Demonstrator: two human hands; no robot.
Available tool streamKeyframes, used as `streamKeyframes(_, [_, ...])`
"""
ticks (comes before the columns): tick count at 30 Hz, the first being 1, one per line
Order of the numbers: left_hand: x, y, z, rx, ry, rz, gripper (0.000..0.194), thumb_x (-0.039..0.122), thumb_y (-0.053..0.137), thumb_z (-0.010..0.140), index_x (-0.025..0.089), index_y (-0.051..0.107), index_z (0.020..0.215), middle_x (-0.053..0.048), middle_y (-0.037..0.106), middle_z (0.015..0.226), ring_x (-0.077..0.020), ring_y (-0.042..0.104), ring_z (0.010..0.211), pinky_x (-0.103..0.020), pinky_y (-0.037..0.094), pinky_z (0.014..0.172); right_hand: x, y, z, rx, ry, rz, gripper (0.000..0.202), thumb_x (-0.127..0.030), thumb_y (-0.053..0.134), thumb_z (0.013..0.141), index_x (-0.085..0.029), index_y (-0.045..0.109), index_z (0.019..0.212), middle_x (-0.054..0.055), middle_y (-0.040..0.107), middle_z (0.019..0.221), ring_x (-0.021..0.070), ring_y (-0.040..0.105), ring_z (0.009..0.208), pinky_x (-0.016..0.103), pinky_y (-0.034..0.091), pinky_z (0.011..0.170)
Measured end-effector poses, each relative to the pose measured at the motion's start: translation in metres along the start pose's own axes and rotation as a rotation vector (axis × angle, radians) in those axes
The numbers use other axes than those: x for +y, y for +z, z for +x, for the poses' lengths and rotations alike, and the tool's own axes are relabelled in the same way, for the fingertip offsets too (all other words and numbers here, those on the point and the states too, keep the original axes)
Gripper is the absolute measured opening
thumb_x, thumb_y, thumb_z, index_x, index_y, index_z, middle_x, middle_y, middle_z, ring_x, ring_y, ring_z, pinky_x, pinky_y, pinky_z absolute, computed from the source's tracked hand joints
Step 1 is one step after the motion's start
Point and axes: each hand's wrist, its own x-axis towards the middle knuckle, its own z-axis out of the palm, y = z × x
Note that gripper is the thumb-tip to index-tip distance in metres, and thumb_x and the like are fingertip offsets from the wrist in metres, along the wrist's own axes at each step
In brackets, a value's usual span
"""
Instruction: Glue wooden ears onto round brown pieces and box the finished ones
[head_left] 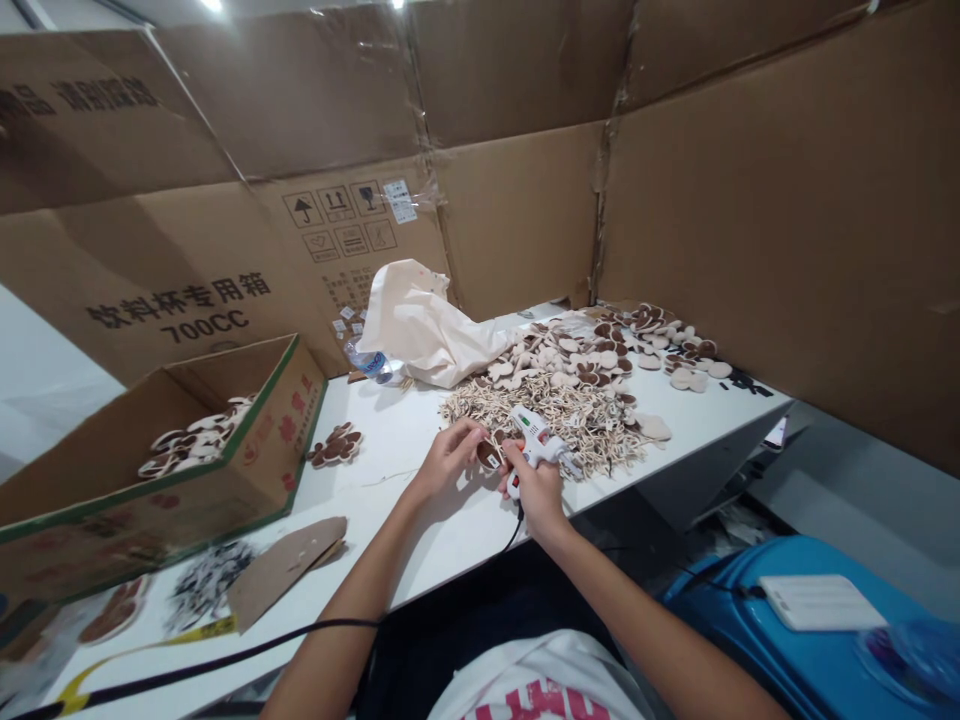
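A small brown felt piece with a pale edge (487,457) is at the fingertips of my left hand (448,458), which is closed in a pinch. My right hand (541,492) is wrapped round the handle of a white hot glue gun (532,432), and its fingertips come close to the same felt piece. The gun's cord hangs down over the table's front edge. Just behind both hands spreads a heap of short cream cords (592,425). Further back lies a pile of brown and cream felt shapes (559,352).
At left stands an open cardboard box (300,440) with felt pieces inside; a brown felt stack (335,445) lies beside it. A white cloth bag (420,325) and plastic bottle (367,360) sit behind. Cardboard walls (517,215) enclose the table. A blue stool (806,570) is at right.
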Motion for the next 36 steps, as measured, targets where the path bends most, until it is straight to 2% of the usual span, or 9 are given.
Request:
streamKeyframes(2, [0.000,0.000,-0.001,-0.061,-0.019,0.032,0.043,0.058,0.059,0.103,0.018,0.070,0.093,-0.001,0.061,0.070,-0.0150,0.056,0.065,-0.028,0.045,0.064,0.001,0.000,0.000,0.002,-0.009,-0.015,0.040,-0.056,0.081,0.084,-0.019,0.069,0.094,-0.005,0.063,0.059,0.0132,0.056,0.039,0.023,0.046,0.036])
streamKeyframes(5, [-0.001,0.000,-0.002,-0.098,-0.034,0.062,0.043,0.057,0.064,0.100,0.017,0.070,0.086,-0.003,0.064,0.073,-0.0154,0.059,0.067,-0.028,0.045,0.064,0.002,-0.001,0.001,0.012,-0.013,-0.035,0.041,-0.057,0.081,0.084,-0.020,0.069,0.093,-0.004,0.064,0.060,0.0141,0.059,0.041,0.023,0.046,0.036])
streamKeyframes(10, [0.001,0.002,-0.002,-0.102,-0.072,0.084,0.042,0.057,0.076,0.092,0.016,0.072,0.086,-0.006,0.071,0.077,-0.0157,0.061,0.066,-0.027,0.045,0.060,0.002,-0.001,0.001,0.005,-0.030,-0.056,0.043,-0.059,0.083,0.083,-0.019,0.070,0.091,-0.004,0.065,0.060,0.0139,0.059,0.040,0.023,0.047,0.036])
streamKeyframes(18, [0.007,0.003,-0.004,-0.202,-0.102,0.012,0.043,0.058,0.073,0.094,0.015,0.074,0.089,-0.011,0.077,0.084,-0.0185,0.068,0.069,-0.027,0.047,0.057,-0.002,0.001,-0.001,0.003,-0.019,-0.037,0.043,-0.058,0.084,0.080,-0.019,0.070,0.089,-0.004,0.064,0.059,0.0138,0.058,0.041,0.023,0.047,0.036])
streamKeyframes(25, [0.011,0.000,-0.003,-0.217,-0.104,0.071,0.043,0.057,0.072,0.094,0.015,0.075,0.088,-0.009,0.074,0.080,-0.0155,0.061,0.063,-0.024,0.042,0.050,0.000,0.000,0.000,-0.021,-0.005,-0.041,0.041,-0.057,0.084,0.081,-0.020,0.069,0.088,-0.004,0.063,0.059,0.0141,0.058,0.041,0.023,0.047,0.036])
streamKeyframes(30, [0.009,-0.001,-0.004,-0.198,-0.096,0.070,0.043,0.057,0.074,0.093,0.015,0.076,0.089,-0.010,0.073,0.081,-0.0189,0.065,0.070,-0.027,0.046,0.054,0.000,0.000,0.000,-0.031,-0.016,-0.040,0.041,-0.058,0.084,0.081,-0.020,0.068,0.088,-0.004,0.064,0.059,0.0139,0.058,0.039,0.023,0.047,0.036])
streamKeyframes(36, [0.007,-0.001,-0.004,-0.220,-0.097,-0.016,0.046,0.060,0.073,0.092,0.016,0.071,0.078,-0.005,0.065,0.070,-0.0163,0.059,0.064,-0.029,0.046,0.059,0.002,-0.002,0.000,0.004,-0.024,-0.088,0.042,-0.060,0.081,0.083,-0.020,0.070,0.090,-0.004,0.062,0.053,0.0166,0.059,0.039,0.025,0.047,0.037])
